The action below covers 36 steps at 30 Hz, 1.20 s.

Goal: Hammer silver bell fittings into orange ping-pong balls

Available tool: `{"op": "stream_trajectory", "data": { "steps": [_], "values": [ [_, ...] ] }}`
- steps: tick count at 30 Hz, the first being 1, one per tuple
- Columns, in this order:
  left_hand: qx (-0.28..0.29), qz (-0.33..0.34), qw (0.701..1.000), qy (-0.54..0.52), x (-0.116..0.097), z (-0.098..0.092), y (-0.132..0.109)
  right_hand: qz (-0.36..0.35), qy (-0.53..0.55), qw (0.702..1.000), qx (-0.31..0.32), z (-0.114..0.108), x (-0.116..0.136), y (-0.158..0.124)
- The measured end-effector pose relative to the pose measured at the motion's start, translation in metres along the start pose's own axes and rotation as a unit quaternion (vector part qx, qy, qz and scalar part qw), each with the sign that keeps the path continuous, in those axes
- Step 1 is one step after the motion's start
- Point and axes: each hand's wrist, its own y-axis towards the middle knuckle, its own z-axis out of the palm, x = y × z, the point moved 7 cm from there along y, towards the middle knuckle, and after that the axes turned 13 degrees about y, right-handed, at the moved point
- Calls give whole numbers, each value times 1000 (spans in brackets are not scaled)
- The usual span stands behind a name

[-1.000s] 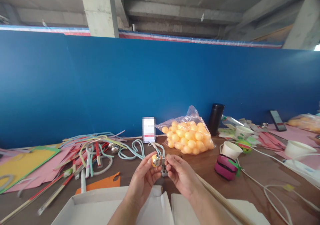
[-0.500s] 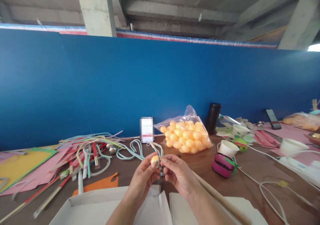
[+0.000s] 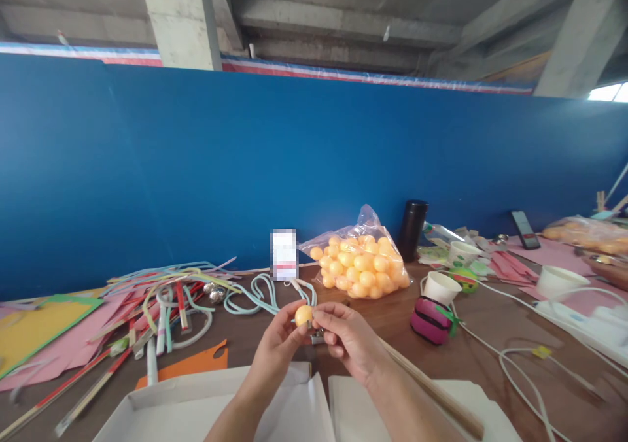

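Note:
An orange ball point(image 3: 303, 316), like a table-tennis ball, is pinched between the thumb and fingers of my left hand point(image 3: 279, 340). My right hand point(image 3: 347, 339) is closed just beside it, its thumb and forefinger at the ball's right side. A small dark and metallic piece point(image 3: 318, 335) shows by the right fingertips; its kind is too small to make out. Behind the hands lies a clear plastic bag point(image 3: 363, 259) full of similar orange balls. Below them is an open white cardboard box point(image 3: 220, 399).
On the left lie tangled pale cords point(image 3: 167, 291), silver bells point(image 3: 214, 293), coloured paper point(image 3: 53, 337) and an orange sheet point(image 3: 189, 363). A wooden stick point(image 3: 432, 390) slants at right. Farther right are a purple pouch point(image 3: 430, 321), paper cups point(image 3: 441, 288), a black bottle point(image 3: 413, 229) and white cables point(image 3: 520, 380).
The ball has turned slightly in the fingers and more of its orange surface shows. The metallic piece between the hands is now mostly covered. The view has shifted a little to the right.

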Motion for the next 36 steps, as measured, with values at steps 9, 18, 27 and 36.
{"op": "stream_trajectory", "data": {
  "steps": [9, 18, 27, 36],
  "values": [
    [15, -3, 1000, 22, 0, -1, 0, 18, -4, 1000, -5, -3, -2, 1],
    [22, 0, 999, 34, 3, -3, 3, 14, -13, 1000, 2, -2, -1, 0],
    [27, -10, 999, 18, 1, -3, 1, 9, -19, 1000, 6, -2, -1, 0],
    [19, -4, 999, 27, -2, -2, 0, 3, -16, 1000, 3, -2, -2, 1]
  ]
}}
